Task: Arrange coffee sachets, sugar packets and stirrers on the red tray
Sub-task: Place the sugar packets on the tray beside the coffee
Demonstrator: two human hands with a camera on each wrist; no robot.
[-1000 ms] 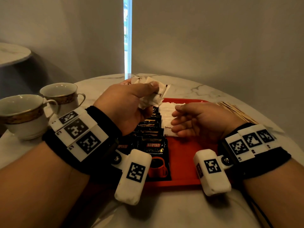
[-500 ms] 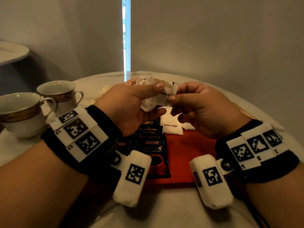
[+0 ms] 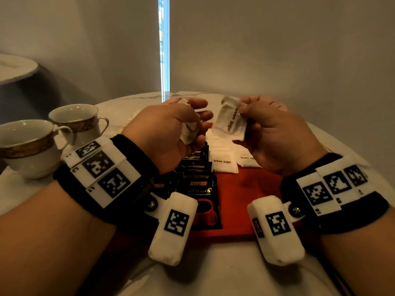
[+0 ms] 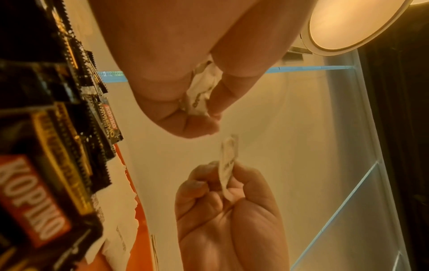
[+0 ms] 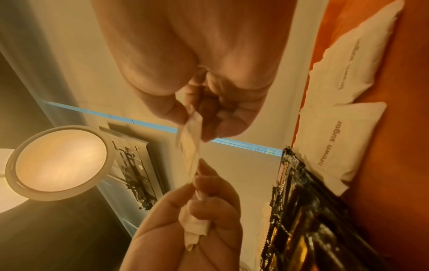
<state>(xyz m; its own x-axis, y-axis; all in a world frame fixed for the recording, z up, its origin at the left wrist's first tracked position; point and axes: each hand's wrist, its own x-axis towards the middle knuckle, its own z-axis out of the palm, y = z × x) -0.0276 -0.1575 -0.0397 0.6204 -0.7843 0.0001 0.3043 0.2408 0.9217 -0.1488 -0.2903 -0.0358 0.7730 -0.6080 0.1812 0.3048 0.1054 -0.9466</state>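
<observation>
café or lounge | marble table [image 3: 132, 103] | teacups [image 3: 79, 122]

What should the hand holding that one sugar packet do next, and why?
Probably the right hand should lower its single sugar packet onto the red tray, next to the brown sugar packets already lying there. That packet is held in the air, and the left hand grips more.

Sugar packets [image 3: 224, 164]: white matt paper, slightly crumpled. Coffee sachets [image 3: 199, 190]: glossy black foil-like film, serrated edges. Red tray [image 3: 241, 201]: smooth matt. Cups [image 3: 27, 150]: glazed ceramic, gilt bands. Table [image 3: 213, 274]: polished marble-look.
</observation>
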